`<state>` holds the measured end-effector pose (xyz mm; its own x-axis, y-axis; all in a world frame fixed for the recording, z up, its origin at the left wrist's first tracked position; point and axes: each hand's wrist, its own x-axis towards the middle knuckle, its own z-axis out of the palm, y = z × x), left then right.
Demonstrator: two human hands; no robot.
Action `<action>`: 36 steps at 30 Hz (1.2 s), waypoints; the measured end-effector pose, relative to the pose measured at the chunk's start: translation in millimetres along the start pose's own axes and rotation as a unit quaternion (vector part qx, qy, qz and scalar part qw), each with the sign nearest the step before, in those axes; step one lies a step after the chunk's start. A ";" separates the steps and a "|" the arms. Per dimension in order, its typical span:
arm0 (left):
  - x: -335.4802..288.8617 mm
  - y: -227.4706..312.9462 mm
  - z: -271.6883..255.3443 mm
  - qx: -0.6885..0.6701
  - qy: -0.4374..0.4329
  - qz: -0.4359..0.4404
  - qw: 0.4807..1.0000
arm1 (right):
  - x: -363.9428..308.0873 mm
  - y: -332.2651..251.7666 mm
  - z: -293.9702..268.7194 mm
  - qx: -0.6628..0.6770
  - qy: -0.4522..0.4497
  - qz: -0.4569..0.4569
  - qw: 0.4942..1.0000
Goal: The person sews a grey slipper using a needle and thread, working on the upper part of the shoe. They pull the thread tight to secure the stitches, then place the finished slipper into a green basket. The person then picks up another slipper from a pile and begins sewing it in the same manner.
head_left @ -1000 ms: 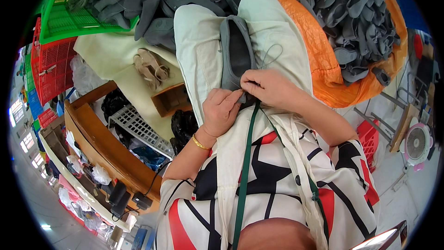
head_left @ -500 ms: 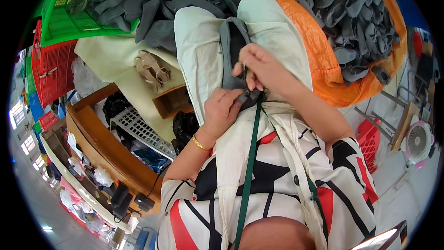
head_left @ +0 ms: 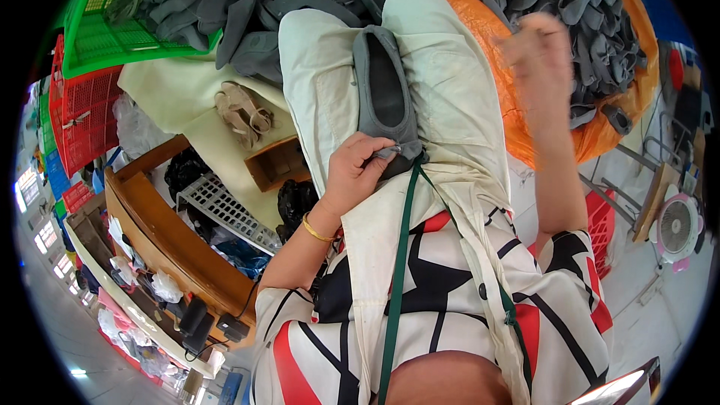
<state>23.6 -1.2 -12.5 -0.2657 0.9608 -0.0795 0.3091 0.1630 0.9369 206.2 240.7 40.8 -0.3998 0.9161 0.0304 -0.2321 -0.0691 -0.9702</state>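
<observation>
A grey slip-on shoe lies lengthwise on my lap between my thighs, its opening facing up. My left hand is closed on the end nearest my body, thumb and fingers pinching a small grey flap of material there. Out to the right, my right hand is lifted in front of an orange bag. Motion smears its fingers, so I cannot make out whether anything is in them. A dark green cord runs down my apron from near the shoe.
A green basket heaped with grey shoes stands ahead on the left; more grey shoes fill the orange bag. Beige sandals rest on a cloth beside a wooden box. Left lies a wooden frame; a fan is far right.
My right hand has left the near end of the shoe and swung up and right toward the orange bag. My left hand still holds that end.
</observation>
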 end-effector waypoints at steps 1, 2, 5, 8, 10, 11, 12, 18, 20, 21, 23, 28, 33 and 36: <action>1.4 1.0 -0.4 -0.009 -0.006 -0.005 1.000 | -12.2 9.6 3.1 -0.053 -0.108 0.028 0.992; 2.4 3.2 -0.7 -0.011 -0.011 -0.019 1.000 | -23.3 15.9 6.6 -0.103 -0.214 0.057 0.970; 2.0 5.4 -3.2 -0.010 -0.014 -0.046 0.999 | -44.0 27.8 34.4 -0.384 -0.365 -0.121 0.839; 0.9 3.2 -2.6 -0.007 -0.009 -0.046 0.999 | -57.1 48.6 43.3 -0.439 -0.405 -0.200 0.777; 0.6 6.1 -1.5 -0.003 0.000 -0.057 0.998 | -57.4 55.2 44.7 -0.456 -0.412 -0.257 0.746; -0.4 5.6 -1.4 0.003 0.004 -0.054 0.999 | -56.1 56.2 45.8 -0.460 -0.413 -0.273 0.737; -1.0 5.0 -1.5 0.009 0.007 -0.051 0.999 | -54.5 56.8 46.8 -0.463 -0.413 -0.288 0.729; 2.2 5.5 -2.5 0.018 0.009 -0.047 0.999 | -50.4 60.3 54.6 -0.502 -0.370 -0.337 0.705; 3.2 4.8 -2.4 0.021 0.007 -0.044 0.999 | -48.5 64.3 56.4 -0.515 -0.361 -0.338 0.700; 3.3 3.4 -2.0 0.022 0.008 -0.042 0.999 | -47.2 67.0 57.1 -0.515 -0.363 -0.337 0.700; 3.2 2.1 -1.6 0.020 0.009 -0.040 0.999 | -44.7 68.5 56.9 -0.521 -0.368 -0.339 0.691; 2.6 -0.4 -1.2 0.003 0.010 -0.036 0.999 | -35.6 60.2 50.2 -0.552 -0.379 -0.360 0.649; 1.5 -3.5 0.4 0.002 0.012 -0.023 1.000 | -20.1 66.8 53.4 -0.569 -0.298 -0.333 0.690; 2.1 -3.5 0.4 -0.001 0.015 -0.019 1.000 | -22.6 61.3 67.8 -0.434 -0.231 -0.209 0.845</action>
<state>22.4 0.3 -16.1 -0.3045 0.9468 -0.1039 0.2969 0.1980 0.9342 140.8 189.0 -3.1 -0.7935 0.5237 0.3101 0.2197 0.7217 -0.6564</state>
